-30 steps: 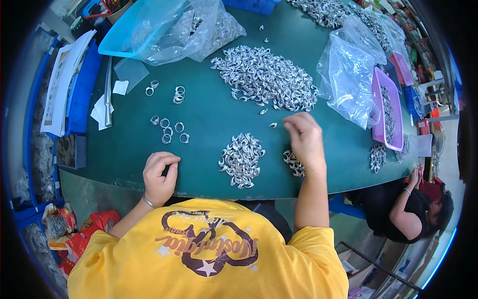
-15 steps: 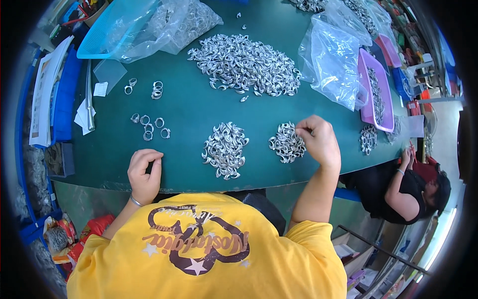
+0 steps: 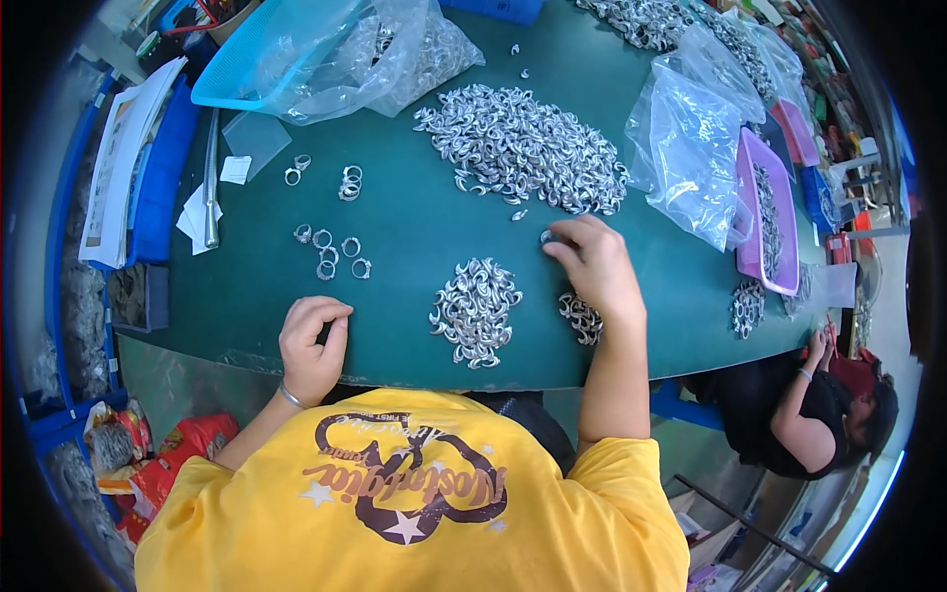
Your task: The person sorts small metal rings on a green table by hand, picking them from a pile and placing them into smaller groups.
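The dark green smooth-topped desk (image 3: 395, 247) spans the scene, with the wearer's yellow printed T-shirt (image 3: 247, 533) at its near edge. At the right, a seated person in black clothing (image 3: 809, 429) has their hands near the desk. At the far left of the desk, a light-blue mesh plastic basket (image 3: 222, 87) stands under a clear plastic bag of metal pieces (image 3: 419, 59). A broad heap of silvery crescent-shaped metal pieces (image 3: 523, 143) lies beyond the hands; a purple plastic basket (image 3: 750, 202) stands to its right.

The left hand (image 3: 311, 340) rests at the near edge, loosely curled; whether its grip is closed, I cannot tell. The right hand (image 3: 600, 266) has its grip pinched on one small silvery piece (image 3: 546, 237), just short of the heap.

A middling silvery pile (image 3: 475, 316) lies between the hands, and a smaller silvery pile (image 3: 577, 316) is partly hidden by the right forearm. Silvery metal rings (image 3: 327, 261) lie beyond the left hand.
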Demonstrator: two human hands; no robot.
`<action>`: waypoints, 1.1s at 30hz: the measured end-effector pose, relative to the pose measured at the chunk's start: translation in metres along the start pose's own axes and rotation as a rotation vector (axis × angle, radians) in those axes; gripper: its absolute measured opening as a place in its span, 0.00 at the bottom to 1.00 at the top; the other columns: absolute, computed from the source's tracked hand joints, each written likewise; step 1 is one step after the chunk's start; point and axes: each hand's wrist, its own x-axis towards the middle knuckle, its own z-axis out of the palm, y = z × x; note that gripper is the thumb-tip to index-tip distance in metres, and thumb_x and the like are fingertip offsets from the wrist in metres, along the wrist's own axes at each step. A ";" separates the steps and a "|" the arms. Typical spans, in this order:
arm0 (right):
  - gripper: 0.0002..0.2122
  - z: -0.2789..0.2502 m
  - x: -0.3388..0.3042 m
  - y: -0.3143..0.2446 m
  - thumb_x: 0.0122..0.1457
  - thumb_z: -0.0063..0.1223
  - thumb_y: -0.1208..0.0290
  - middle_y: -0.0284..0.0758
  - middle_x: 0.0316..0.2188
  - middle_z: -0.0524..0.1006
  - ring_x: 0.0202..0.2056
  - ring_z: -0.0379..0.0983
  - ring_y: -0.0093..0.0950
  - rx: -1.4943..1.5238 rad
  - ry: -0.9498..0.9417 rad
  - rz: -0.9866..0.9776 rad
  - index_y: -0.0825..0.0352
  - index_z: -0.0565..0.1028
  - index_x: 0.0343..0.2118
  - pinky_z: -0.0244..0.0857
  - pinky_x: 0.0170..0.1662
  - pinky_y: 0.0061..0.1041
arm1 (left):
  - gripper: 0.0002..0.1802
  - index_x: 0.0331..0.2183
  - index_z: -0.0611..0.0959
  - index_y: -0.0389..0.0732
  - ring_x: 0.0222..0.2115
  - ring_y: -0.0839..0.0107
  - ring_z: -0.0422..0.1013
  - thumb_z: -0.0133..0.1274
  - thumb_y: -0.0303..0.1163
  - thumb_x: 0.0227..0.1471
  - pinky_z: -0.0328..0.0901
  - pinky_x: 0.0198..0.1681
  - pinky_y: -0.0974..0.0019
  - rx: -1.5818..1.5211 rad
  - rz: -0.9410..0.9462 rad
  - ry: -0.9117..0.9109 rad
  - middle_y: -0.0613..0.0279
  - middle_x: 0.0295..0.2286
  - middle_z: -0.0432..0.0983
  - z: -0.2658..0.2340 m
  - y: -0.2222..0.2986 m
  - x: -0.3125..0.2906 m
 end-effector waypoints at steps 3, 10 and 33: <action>0.05 -0.010 -0.010 0.009 0.52 0.59 0.78 0.42 0.28 0.77 0.31 0.76 0.42 -0.049 0.140 0.009 0.69 0.80 0.33 0.70 0.36 0.36 | 0.05 0.29 0.82 0.36 0.33 0.60 0.73 0.56 0.18 0.47 0.67 0.38 0.63 0.008 0.005 -0.015 0.56 0.31 0.78 0.000 -0.001 0.000; 0.04 0.017 -0.007 0.010 0.50 0.61 0.78 0.40 0.30 0.77 0.32 0.75 0.41 -0.088 0.164 -0.110 0.68 0.80 0.30 0.70 0.36 0.35 | 0.05 0.29 0.82 0.36 0.33 0.59 0.73 0.56 0.18 0.46 0.67 0.38 0.62 -0.007 0.002 -0.013 0.56 0.30 0.78 0.000 0.001 0.000; 0.05 0.016 -0.015 0.008 0.46 0.58 0.83 0.37 0.27 0.76 0.32 0.73 0.38 -0.143 0.149 -0.424 0.67 0.78 0.27 0.69 0.36 0.36 | 0.05 0.29 0.82 0.37 0.33 0.59 0.73 0.56 0.18 0.47 0.67 0.38 0.63 -0.002 0.006 -0.010 0.56 0.30 0.78 0.000 -0.001 0.000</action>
